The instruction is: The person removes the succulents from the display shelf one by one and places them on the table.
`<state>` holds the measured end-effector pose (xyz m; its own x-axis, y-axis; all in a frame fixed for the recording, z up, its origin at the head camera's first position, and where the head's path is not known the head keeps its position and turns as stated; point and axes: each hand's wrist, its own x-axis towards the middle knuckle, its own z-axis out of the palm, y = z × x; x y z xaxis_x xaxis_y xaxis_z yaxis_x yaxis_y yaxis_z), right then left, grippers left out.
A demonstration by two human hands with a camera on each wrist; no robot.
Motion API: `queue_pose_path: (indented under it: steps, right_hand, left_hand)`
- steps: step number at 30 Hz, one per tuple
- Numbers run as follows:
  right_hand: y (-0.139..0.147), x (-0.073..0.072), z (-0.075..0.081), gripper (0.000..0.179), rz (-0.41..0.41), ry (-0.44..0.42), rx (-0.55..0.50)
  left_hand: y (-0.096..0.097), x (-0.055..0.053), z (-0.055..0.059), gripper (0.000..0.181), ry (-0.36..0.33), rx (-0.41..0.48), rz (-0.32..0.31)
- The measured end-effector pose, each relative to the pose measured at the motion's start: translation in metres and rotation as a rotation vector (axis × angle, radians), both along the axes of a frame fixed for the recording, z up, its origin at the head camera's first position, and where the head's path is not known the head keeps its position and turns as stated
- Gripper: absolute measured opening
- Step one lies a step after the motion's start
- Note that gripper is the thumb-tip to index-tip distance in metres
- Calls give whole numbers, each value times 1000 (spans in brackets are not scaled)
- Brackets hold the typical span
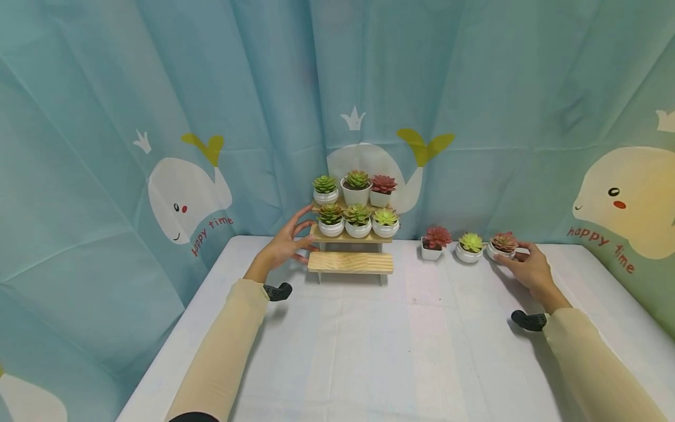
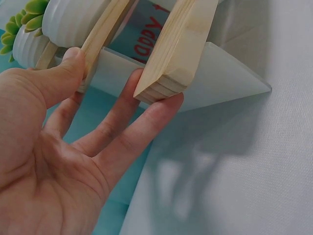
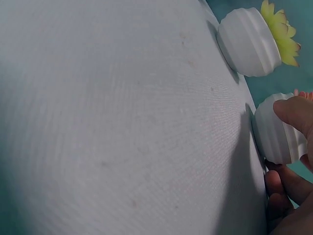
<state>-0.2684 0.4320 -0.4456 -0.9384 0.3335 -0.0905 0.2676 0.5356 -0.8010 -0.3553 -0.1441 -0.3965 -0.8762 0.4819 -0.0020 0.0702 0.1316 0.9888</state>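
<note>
A three-step wooden plant stand (image 1: 350, 262) stands at the back of the table. My left hand (image 1: 285, 243) is at its left side, fingers spread and fairly straight. In the left wrist view the fingertips (image 2: 168, 104) touch the end of the lowest plank (image 2: 168, 63), while the thumb lies against the plank above. Off to the right, my right hand (image 1: 529, 272) grips the white round pot of a reddish-pink succulent (image 1: 504, 242), thumb in front. The right wrist view shows that pot (image 3: 276, 129) close to the tabletop.
Several potted succulents (image 1: 357, 214) fill the upper two steps. Between the stand and my right hand are a red succulent (image 1: 435, 240) in a square pot and a yellow-green succulent (image 1: 470, 245) in a round pot. A blue whale-print curtain (image 1: 285, 117) hangs behind the white table (image 1: 390, 351).
</note>
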Motion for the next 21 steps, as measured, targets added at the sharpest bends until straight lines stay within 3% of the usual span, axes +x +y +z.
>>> queue_pose_path:
  steps: [21]
  right_hand:
    - [-1, 1, 0, 101, 14, 11, 11]
  left_hand:
    - [0, 0, -1, 78, 6, 6, -4]
